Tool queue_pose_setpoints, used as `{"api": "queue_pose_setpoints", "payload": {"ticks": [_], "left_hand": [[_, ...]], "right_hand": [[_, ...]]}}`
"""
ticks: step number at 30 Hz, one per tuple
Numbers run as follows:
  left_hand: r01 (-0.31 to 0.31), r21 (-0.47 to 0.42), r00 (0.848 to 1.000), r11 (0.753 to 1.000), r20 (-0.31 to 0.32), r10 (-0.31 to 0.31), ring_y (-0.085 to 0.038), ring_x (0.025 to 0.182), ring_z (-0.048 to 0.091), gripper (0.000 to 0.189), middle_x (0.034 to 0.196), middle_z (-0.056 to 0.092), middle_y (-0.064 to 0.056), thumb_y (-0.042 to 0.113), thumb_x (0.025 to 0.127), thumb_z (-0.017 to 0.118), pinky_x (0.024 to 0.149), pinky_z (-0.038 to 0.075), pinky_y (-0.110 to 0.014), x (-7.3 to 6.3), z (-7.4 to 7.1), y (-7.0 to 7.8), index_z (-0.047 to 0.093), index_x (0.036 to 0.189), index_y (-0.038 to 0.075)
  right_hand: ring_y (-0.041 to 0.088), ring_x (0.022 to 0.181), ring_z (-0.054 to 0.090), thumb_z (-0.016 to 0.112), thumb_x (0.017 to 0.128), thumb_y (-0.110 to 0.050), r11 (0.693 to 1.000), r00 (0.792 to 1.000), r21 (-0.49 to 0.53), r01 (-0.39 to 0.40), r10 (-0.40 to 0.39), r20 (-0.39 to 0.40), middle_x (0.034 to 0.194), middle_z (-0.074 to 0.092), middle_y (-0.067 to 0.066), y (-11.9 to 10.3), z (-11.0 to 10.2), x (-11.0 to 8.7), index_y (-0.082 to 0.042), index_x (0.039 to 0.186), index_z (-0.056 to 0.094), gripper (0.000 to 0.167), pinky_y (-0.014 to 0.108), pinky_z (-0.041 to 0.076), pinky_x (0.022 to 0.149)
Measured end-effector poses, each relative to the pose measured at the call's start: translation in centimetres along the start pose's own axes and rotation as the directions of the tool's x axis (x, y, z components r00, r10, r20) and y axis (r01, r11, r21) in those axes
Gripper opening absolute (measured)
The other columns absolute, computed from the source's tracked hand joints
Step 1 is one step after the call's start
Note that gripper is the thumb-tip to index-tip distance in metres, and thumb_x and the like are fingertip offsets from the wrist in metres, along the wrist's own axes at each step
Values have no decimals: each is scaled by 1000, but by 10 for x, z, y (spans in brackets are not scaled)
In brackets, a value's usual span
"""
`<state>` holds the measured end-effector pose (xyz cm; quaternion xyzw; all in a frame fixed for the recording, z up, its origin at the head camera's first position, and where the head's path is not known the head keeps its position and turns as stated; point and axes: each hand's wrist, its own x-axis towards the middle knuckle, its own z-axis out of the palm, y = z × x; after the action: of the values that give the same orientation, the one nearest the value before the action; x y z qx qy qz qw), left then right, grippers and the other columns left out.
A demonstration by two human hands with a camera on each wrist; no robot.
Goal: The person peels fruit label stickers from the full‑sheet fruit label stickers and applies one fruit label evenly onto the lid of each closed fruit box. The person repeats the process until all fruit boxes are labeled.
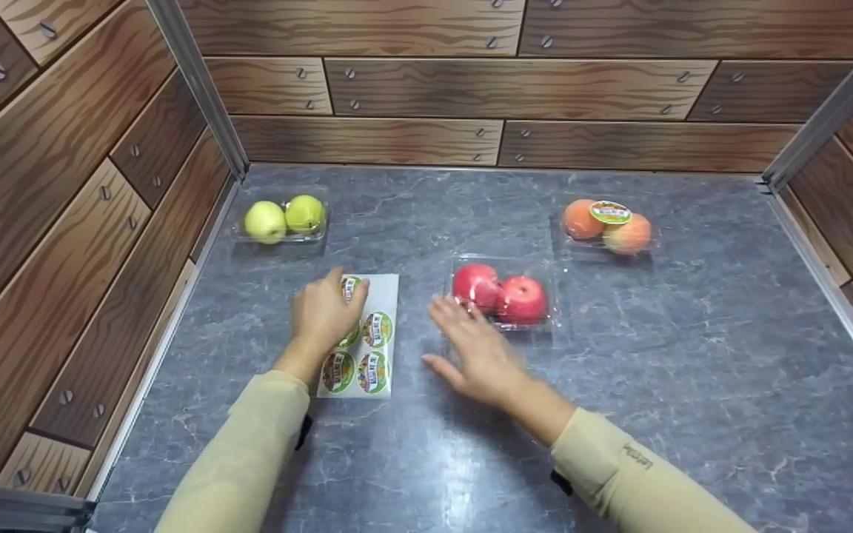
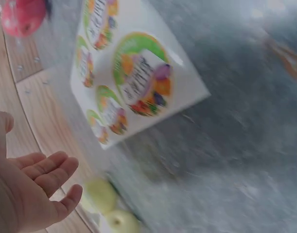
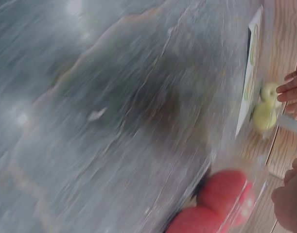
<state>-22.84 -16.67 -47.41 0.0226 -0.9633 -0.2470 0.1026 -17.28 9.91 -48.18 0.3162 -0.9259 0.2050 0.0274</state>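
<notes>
One sticker sheet (image 1: 380, 296), left of clear clamshell (image 1: 545, 268) on counter (image 1: 693, 355): likely light, flimsy; lift by bare margin. Two red apples (image 1: 521, 300) in clamshell, probably slick-walled; grip opposite sides. Left hand (image 1: 324, 314), left of clamshell: fingers slack, empty. Right hand (image 1: 484, 364), clamshell's near-left corner: fingers extended, empty.
</notes>
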Motion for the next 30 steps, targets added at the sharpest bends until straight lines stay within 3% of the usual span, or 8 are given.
{"api": "queue_pose_setpoints", "payload": {"ticks": [8, 15, 22, 30], "left_hand": [[30, 62, 995, 998, 91, -36, -52, 106, 70, 59, 114, 73, -31, 43, 103, 60, 97, 52, -63, -8, 8, -22, 62, 141, -2], [71, 79, 989, 994, 121, -80, -51, 113, 68, 62, 124, 71, -31, 43, 103, 60, 100, 51, -63, -11, 17, -37, 58, 147, -1], [120, 71, 978, 990, 161, -130, -49, 113, 68, 59, 121, 72, -29, 44, 103, 60, 101, 49, -63, -13, 19, -36, 62, 140, -2], [123, 54, 977, 991, 171, -130, -52, 115, 66, 62, 126, 71, -29, 46, 103, 59, 102, 49, -62, -9, 20, -26, 60, 143, -2]], "right_hand": [[34, 159, 24, 57, 107, -47, 1000, 982, -3, 31, -30, 185, 173, 23, 11, -17, 30, 15, -7, 167, 30, 76, 55, 16, 129], [34, 158, 27, 56, 107, -49, 997, 966, -16, 75, -69, 249, 171, 30, 15, -21, 49, 25, -4, 164, 35, 76, 56, 20, 128], [35, 157, 31, 57, 107, -47, 994, 953, -19, 105, -95, 288, 170, 35, 13, -22, 58, 30, -5, 163, 40, 72, 55, 21, 128], [34, 157, 32, 58, 107, -47, 995, 948, -43, 88, -70, 311, 168, 37, 12, -22, 57, 33, -7, 160, 45, 68, 56, 22, 127]]}}
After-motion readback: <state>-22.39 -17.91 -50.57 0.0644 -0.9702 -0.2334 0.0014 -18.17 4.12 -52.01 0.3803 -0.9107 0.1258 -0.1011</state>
